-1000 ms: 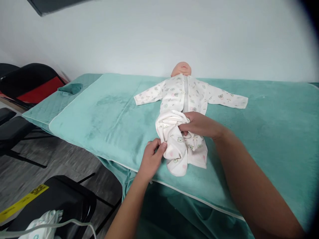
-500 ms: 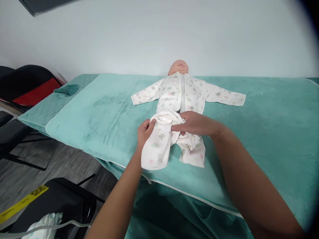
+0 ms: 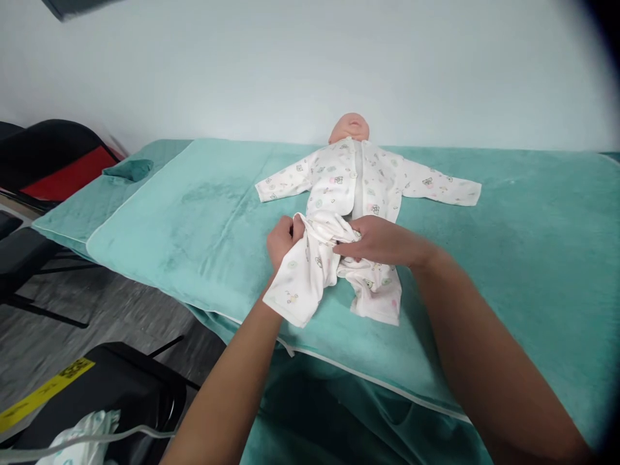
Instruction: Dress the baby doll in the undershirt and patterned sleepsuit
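A baby doll (image 3: 349,127) lies on its back on a green-covered bed (image 3: 217,213), its head toward the wall. It wears a white printed baby jacket (image 3: 332,177) with both sleeves spread out. Over its lower body are matching white printed baby pants (image 3: 303,284), bunched at the waist. My left hand (image 3: 285,240) is closed on the waist edge at the left. My right hand (image 3: 375,239) grips the gathered cloth near the middle, thumb on top and fingers partly hidden. The doll's legs cannot be seen; both pant legs hang toward the bed's near edge.
A black chair (image 3: 130,381) with a yellow strip stands at the lower left, holding a white diaper (image 3: 90,439). A pale cable (image 3: 111,436) crosses it. More black chairs (image 3: 58,155), one with red, stand at the left. A white wall (image 3: 290,71) rises behind the bed.
My left hand has pulled the left waist edge slightly up and outward. The left pant leg has twisted and its end swung left. My right hand keeps its grip in nearly the same place.
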